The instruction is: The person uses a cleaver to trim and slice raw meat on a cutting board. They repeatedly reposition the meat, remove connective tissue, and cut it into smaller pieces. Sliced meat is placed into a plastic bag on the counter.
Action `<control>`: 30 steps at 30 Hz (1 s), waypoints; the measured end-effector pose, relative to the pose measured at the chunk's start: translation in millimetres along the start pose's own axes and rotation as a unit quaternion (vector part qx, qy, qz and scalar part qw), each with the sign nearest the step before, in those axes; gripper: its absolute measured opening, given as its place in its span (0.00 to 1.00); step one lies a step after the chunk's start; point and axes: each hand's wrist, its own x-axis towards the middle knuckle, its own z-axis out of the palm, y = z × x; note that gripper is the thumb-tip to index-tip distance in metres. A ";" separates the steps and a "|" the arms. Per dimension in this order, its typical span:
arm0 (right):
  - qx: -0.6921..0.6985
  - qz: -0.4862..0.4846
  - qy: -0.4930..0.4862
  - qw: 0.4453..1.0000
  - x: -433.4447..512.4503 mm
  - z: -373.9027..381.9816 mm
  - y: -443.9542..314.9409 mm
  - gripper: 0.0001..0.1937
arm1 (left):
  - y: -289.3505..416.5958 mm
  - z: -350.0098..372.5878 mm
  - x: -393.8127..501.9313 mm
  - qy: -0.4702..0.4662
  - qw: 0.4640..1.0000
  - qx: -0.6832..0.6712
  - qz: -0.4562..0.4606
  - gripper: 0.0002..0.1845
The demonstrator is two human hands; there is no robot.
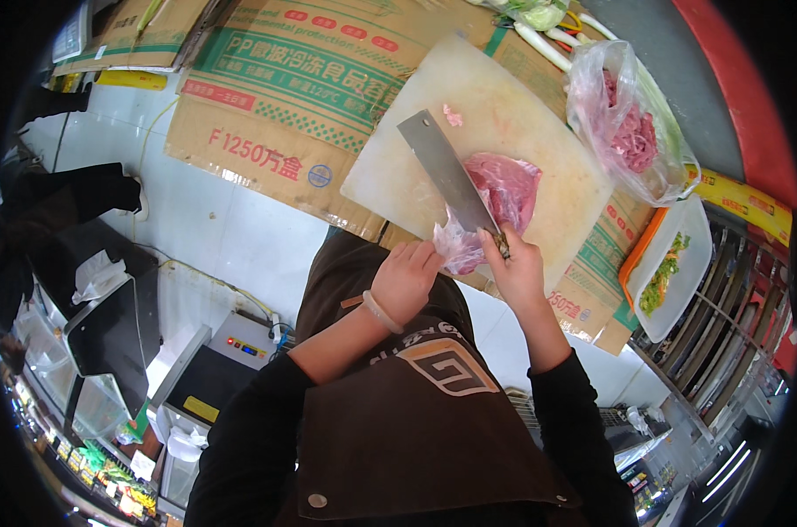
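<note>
A slab of raw pink meat (513, 181) lies on a white cutting board (398, 148), near the edge closest to me. My right hand (518, 267) grips the handle of a cleaver (446, 168), whose broad blade points away to the upper left and covers part of the meat. With bent fingers, my left hand (408, 273) pinches a pale, membrane-covered flap of meat (461, 244) at the board's near edge. A small scrap of meat (451, 115) sits by itself farther up the board.
Printed cardboard (273, 99) lies under the board. Beyond its right side rests a clear plastic bag (619, 125) of cut meat, near scallions (542, 46). A white tray (685, 263) with shredded vegetables stands at the right, beside a slatted rack (734, 316).
</note>
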 end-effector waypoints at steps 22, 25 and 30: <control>-0.005 0.062 0.011 0.998 -34.7 17.1 1.7 0.12 | 14.2 6.7 -3.4 -0.013 1.000 0.026 -0.009 0.08; 0.020 0.053 -0.001 0.998 -31.6 14.7 3.3 0.12 | 13.4 9.2 -5.5 -0.017 0.999 0.007 -0.026 0.09; 0.068 0.052 0.001 0.996 -32.0 10.4 0.4 0.12 | 11.5 11.4 -8.6 -0.037 0.997 -0.014 -0.072 0.11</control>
